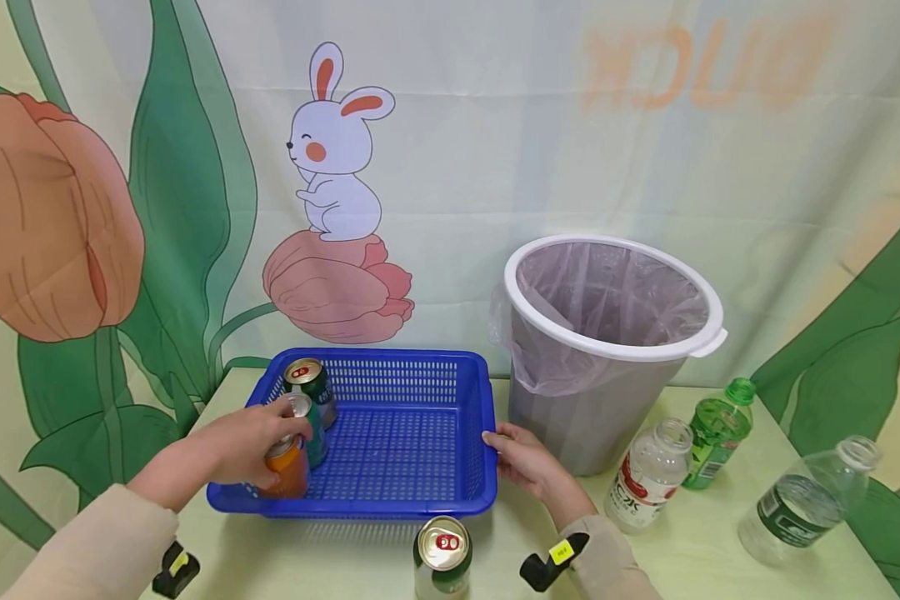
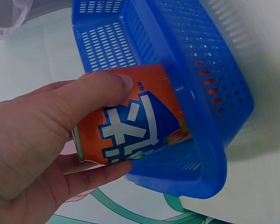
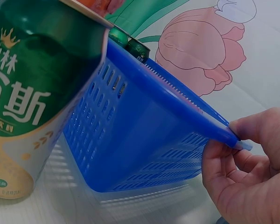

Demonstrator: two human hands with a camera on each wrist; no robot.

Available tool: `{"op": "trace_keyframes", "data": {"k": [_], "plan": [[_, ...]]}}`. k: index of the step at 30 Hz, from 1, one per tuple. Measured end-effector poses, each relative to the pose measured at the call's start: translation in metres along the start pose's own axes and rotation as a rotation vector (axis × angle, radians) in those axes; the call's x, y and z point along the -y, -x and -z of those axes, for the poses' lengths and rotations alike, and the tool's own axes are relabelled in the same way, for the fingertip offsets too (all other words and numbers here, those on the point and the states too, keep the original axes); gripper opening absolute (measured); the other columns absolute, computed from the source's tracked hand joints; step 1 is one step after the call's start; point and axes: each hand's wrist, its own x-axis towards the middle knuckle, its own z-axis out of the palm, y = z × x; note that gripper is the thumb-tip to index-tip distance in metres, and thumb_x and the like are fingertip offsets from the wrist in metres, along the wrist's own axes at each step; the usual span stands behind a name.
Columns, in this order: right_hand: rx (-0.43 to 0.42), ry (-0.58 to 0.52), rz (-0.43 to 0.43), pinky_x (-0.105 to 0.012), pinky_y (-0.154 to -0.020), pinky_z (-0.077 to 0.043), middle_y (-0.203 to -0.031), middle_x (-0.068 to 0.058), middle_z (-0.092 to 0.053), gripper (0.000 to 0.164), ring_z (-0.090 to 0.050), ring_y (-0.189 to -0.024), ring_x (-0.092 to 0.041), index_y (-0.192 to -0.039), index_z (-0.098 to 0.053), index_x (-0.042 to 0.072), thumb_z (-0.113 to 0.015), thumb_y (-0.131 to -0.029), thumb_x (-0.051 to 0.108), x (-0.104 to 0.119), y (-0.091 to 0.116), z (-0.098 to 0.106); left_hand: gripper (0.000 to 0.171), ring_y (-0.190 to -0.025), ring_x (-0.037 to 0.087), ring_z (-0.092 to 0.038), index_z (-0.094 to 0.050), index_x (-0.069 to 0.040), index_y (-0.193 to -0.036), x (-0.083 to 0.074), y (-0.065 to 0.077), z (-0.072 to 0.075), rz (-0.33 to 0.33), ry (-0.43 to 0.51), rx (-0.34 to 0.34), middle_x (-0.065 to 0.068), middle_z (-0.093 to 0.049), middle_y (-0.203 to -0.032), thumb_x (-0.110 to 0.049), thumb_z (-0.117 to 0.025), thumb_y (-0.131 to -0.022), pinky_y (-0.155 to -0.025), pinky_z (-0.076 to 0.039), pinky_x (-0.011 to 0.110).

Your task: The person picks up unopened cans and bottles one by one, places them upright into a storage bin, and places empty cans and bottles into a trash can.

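Observation:
My left hand grips an orange soda can at the near left corner of the blue plastic basket; the can's lower end is inside the rim. Behind it in the basket stand a teal-green can and a dark green can with a gold top. With thumb and curled fingers, my right hand pinches the basket's rim on its right side. A green and gold can stands on the table in front of the basket, large in the right wrist view.
A grey bin with a white rim and a clear liner stands behind and right of the basket. Right of it are a clear bottle with a red label, a green bottle and a clear bottle with a dark label. A printed curtain hangs behind.

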Motion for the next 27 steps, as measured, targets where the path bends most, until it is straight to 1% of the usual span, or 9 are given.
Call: {"op": "trace_keyframes", "data": {"k": [3,7,12,17,24,27], "plan": [[0.0,-0.006,-0.002,-0.022,-0.062,-0.049,-0.088,-0.006,-0.06,0.035,-0.058,-0.071,-0.01,-0.12,-0.041,-0.01,-0.048,-0.094,0.012,0.0,0.0,0.001,0.049,-0.086,0.023,-0.056,-0.06,-0.017,-0.105,0.001,-0.001,-0.004,0.034,0.016,-0.004,0.01,-0.048,-0.107,-0.01,-0.083,-0.062,-0.069,-0.054,0.037],[0.003,-0.001,0.003,-0.022,-0.062,-0.049,-0.087,-0.006,-0.06,0.034,-0.057,-0.071,-0.011,-0.118,-0.042,-0.01,-0.049,-0.093,0.013,0.0,0.001,0.0,0.049,-0.087,0.024,-0.056,-0.061,-0.016,-0.106,0.003,-0.001,-0.01,0.067,0.021,-0.016,0.011,-0.049,-0.107,-0.012,-0.083,-0.062,-0.069,-0.054,0.038],[-0.005,0.0,-0.001,-0.022,-0.061,-0.049,-0.088,-0.007,-0.06,0.032,-0.057,-0.069,-0.01,-0.117,-0.044,-0.008,-0.049,-0.093,0.013,0.001,0.001,0.0,0.049,-0.084,0.023,-0.056,-0.061,-0.015,-0.105,0.008,0.0,-0.016,0.077,0.029,-0.027,0.012,-0.051,-0.106,-0.013,-0.083,-0.062,-0.067,-0.054,0.036],[0.004,-0.006,0.003,-0.021,-0.061,-0.048,-0.087,-0.006,-0.06,0.032,-0.057,-0.069,-0.009,-0.117,-0.044,-0.008,-0.049,-0.093,0.013,0.001,0.001,0.0,0.049,-0.085,0.025,-0.057,-0.061,-0.013,-0.105,0.011,0.001,-0.019,0.092,0.048,-0.037,0.015,-0.051,-0.108,-0.013,-0.083,-0.062,-0.068,-0.054,0.039],[0.01,0.004,0.007,-0.021,-0.06,-0.048,-0.083,-0.002,-0.06,0.032,-0.056,-0.067,-0.008,-0.116,-0.043,-0.008,-0.049,-0.094,0.015,0.003,0.003,-0.001,0.048,-0.081,0.026,-0.057,-0.06,-0.012,-0.104,0.008,0.0,-0.025,0.111,0.042,-0.058,0.019,-0.051,-0.107,-0.014,-0.083,-0.062,-0.066,-0.054,0.04],[0.009,0.002,0.004,-0.021,-0.059,-0.048,-0.082,-0.002,-0.06,0.031,-0.056,-0.067,-0.008,-0.115,-0.044,-0.008,-0.05,-0.094,0.014,0.003,0.003,-0.001,0.046,-0.079,0.025,-0.056,-0.059,-0.012,-0.102,0.006,0.0,-0.028,0.126,0.04,-0.072,0.018,-0.052,-0.102,-0.014,-0.082,-0.063,-0.064,-0.053,0.039]]}}
